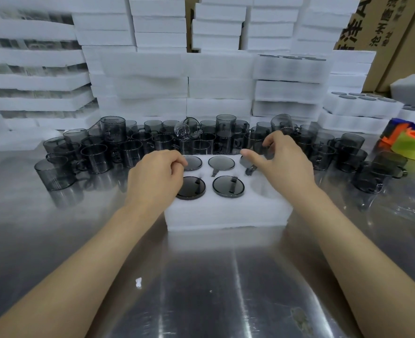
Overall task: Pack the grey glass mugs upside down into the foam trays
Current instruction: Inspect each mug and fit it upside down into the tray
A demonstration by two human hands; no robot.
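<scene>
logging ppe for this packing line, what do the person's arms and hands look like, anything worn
The left forearm and right forearm are bare to the frame edge, no sleeves. The left hand and right hand are ungloved, with no ring, watch or wristband visible.

Both bare forearms reach in from the counter's near edge. The left hand (156, 176) hangs knuckles-up with fingers (177, 160) curled under, its grip hidden. The right hand (284, 164) pinches a mug (249, 165) between thumb and curved fingers (271, 140).

Glossy smoked-grey glass mugs (96, 158), matt white foam tray (226, 215), reflective brushed-metal table (201, 289), brown cardboard boxes (384, 32)
</scene>
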